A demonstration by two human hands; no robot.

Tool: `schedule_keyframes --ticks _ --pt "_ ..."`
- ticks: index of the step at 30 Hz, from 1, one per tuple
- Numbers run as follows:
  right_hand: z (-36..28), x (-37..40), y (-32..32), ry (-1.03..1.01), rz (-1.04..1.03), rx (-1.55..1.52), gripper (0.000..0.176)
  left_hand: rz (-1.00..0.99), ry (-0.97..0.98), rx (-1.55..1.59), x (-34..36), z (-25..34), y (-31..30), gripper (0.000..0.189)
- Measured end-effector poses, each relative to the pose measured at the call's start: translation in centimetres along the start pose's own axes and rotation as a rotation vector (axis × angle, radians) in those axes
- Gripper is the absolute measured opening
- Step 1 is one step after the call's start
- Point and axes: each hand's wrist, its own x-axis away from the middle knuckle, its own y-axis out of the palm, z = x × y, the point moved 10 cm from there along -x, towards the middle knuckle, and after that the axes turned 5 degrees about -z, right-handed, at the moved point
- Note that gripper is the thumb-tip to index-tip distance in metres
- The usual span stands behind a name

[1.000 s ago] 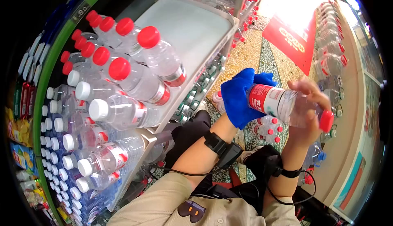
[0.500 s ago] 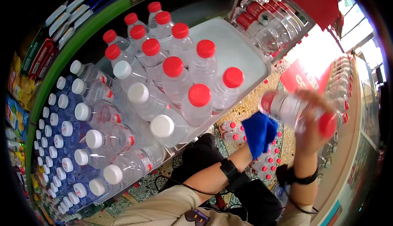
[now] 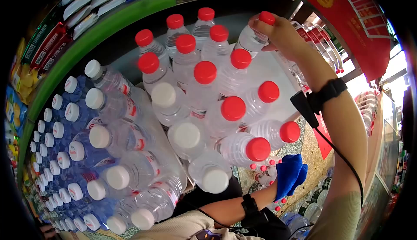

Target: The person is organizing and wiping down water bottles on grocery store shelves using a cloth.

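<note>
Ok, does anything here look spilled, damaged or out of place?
Nothing stands out. The red-capped bottles have their caps on, and no spill or damage shows; their lean is probably wide-angle lens distortion.

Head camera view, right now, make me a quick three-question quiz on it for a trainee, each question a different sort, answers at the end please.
1. Which hand grips a red-capped bottle?
2. True or false: the blue cloth is at the end of the left arm.
3. What colour are the caps on the blue-tinted bottles? A red, B white, C green.

Key:
1. The right hand.
2. True.
3. B.
</note>
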Motion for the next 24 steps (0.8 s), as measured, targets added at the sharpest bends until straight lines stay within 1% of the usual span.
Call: schedule_keyframes --ticks 1,3,5,6,8,9,11,13,15,17,18,19,20,21,22,23,24 --pt "-0.1 -0.7 0.7 0.012 -0.049 0.004 0.038 0.044 0.005 -0.011 0.0 0.5 -0.4 0.05" --pt "0.0 -2.0 2.3 0.043 -0.157 0.015 0.04 0.043 0.013 0.002 -0.2 0.8 -0.8 0.048" --pt "-0.2 -3.2 3.7 0.021 -0.232 0.058 0.041 0.027 0.138 -0.097 -0.1 2.4 -0.8 0.042" --pt "-0.2 -3.6 4.4 0.011 -0.269 0.08 0.042 0.019 0.121 -0.032 0.5 3.0 -0.4 0.041" --pt "-0.3 -4.3 4.9 -0.037 -0.242 0.033 0.041 0.001 0.086 0.098 1.7 4.4 0.6 0.039" --pt "-0.7 -4.4 5.3 -0.06 -0.229 0.008 0.041 0.043 0.219 -0.126 1.6 5.4 0.2 0.04" --pt "-1.0 -4.7 5.9 -0.056 -0.256 0.021 0.044 0.005 0.124 0.043 0.7 3.3 -0.1 0.039" --pt "-0.9 -4.4 6.0 -0.046 -0.264 -0.022 0.048 0.015 0.105 0.091 1.1 3.1 -0.2 0.04" --pt "-0.5 -4.1 5.8 -0.036 -0.264 -0.108 0.052 0.065 0.149 -0.019 1.3 4.0 -0.1 0.041" --pt "-1.1 -3.3 4.0 -0.085 -0.236 -0.053 0.054 0.107 0.138 -0.215 1.4 4.9 0.0 0.044" --pt "-1.1 -2.4 2.8 -0.097 -0.215 -0.033 0.055 0.075 0.072 -0.079 1.3 4.0 0.1 0.047" --pt "-1.0 -1.5 1.1 -0.107 -0.164 -0.187 0.052 0.053 0.002 0.056 1.3 3.0 0.1 0.051" --pt "0.4 -1.2 -1.7 -0.155 -0.141 -0.306 0.048 0.008 0.109 0.046 1.6 4.1 0.6 0.053" --pt "-2.1 2.7 -3.0 -0.207 -0.214 -0.209 0.043 -0.005 0.04 0.033 1.8 3.6 0.5 0.055" --pt "-3.8 6.8 -4.6 -0.273 -0.098 -0.055 0.038 -0.02 -0.029 0.019 2.0 3.1 0.4 0.058" --pt "-3.0 10.3 -6.8 -0.311 -0.064 -0.096 0.036 0.029 0.055 -0.004 1.7 2.8 0.0 0.059" --pt "-0.4 13.9 -10.1 -0.315 0.053 -0.019 0.034 0.071 0.021 -0.069 2.4 3.1 -0.1 0.06"
